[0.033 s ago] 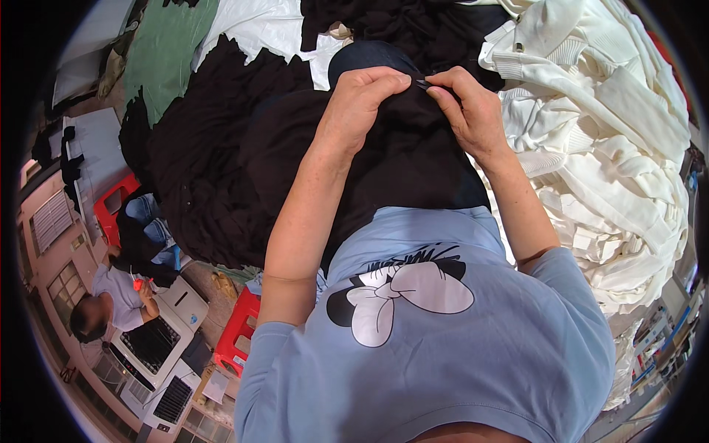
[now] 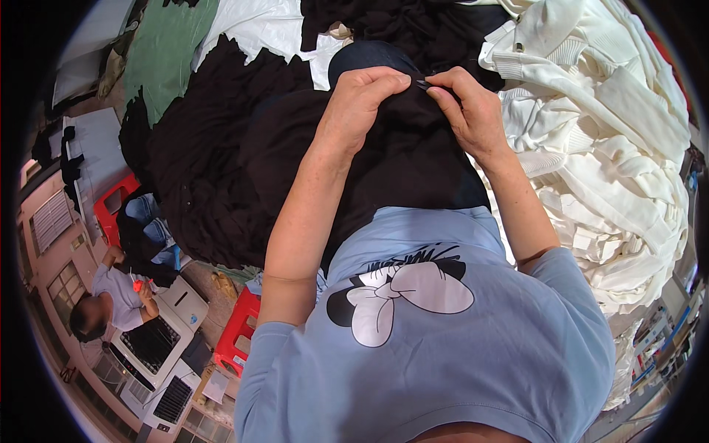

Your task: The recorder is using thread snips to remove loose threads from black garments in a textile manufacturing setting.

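Both hands pinch the black garment (image 2: 399, 155) at twelve o'clock, left hand (image 2: 362, 103) and right hand (image 2: 469, 111) shut; keep it taut.

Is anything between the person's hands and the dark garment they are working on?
Nothing visible. The left hand rests directly on the dark garment, gripping its fabric, and the right hand pinches the same fabric at its top edge. The cream knitwear pile lies off to the right, clear of both hands.

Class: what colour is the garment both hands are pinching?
Black garment, seen clearest in the head view.
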The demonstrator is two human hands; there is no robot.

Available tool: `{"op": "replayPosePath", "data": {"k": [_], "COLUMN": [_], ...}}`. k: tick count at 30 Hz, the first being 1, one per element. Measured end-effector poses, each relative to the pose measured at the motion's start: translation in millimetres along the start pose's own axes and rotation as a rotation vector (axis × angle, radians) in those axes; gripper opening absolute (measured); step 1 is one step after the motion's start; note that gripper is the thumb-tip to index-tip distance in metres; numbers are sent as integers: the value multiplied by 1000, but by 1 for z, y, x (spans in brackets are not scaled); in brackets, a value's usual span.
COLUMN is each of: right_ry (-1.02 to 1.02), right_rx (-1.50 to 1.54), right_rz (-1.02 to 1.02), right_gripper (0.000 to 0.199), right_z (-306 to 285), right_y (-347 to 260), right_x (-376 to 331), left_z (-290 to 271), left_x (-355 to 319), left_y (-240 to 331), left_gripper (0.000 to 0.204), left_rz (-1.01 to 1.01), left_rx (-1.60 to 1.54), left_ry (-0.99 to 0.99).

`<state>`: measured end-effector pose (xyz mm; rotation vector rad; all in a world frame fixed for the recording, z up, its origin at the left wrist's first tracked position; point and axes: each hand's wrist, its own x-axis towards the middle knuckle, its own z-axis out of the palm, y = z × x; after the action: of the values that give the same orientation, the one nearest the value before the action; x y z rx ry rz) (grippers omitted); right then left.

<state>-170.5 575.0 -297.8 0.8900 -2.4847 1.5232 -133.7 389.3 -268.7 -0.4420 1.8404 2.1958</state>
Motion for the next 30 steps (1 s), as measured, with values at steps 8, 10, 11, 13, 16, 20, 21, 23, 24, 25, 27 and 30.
{"op": "replayPosePath", "data": {"k": [8, 10, 11, 13, 16, 20, 21, 23, 24, 25, 27, 30], "right_ry": [-11, -6, 0, -6, -11, -24, -24, -25, -25, -23, -21, -65], "right_rx": [-24, -47, -70, -72, -52, -45, -45, -38, -38, -35, -31, -77], "right_rz": [-69, -91, -113, -110, -85, -50, -50, -49, -49, -51, -55, -62], "right_gripper": [12, 12, 11, 11, 11, 11, 11, 10, 10, 10, 10, 10], "right_z": [0, 1, 1, 1, 2, 2, 2, 2, 2, 3, 2, 1], "right_y": [-2, -1, -1, -1, 0, 1, 1, 1, 1, 1, 1, 2], "right_x": [2, 2, 3, 3, 2, 0, 0, 1, 1, 1, 1, 0], "left_z": [1, 1, 1, 1, 0, 1, 1, 2, 2, 2, 1, 0], "left_x": [-1, -1, -1, 0, -1, -1, -1, 0, 0, 1, 1, 0], "left_y": [-2, -2, -2, -3, -4, -4, -5, -4, -4, -5, -7, -8], "left_gripper": [19, 19, 20, 20, 18, 19, 20, 20, 20, 20, 20, 20], "left_rz": [25, 14, 10, 6, -12, 2, 8, 7, 6, 6, 7, 10], "left_rx": [-36, -40, -37, -34, -10, -5, -13, -4, 5, 5, 16, 21], "left_ry": [26, 34, 37, 39, 28, 35, 41, 46, 52, 52, 39, 40]}}
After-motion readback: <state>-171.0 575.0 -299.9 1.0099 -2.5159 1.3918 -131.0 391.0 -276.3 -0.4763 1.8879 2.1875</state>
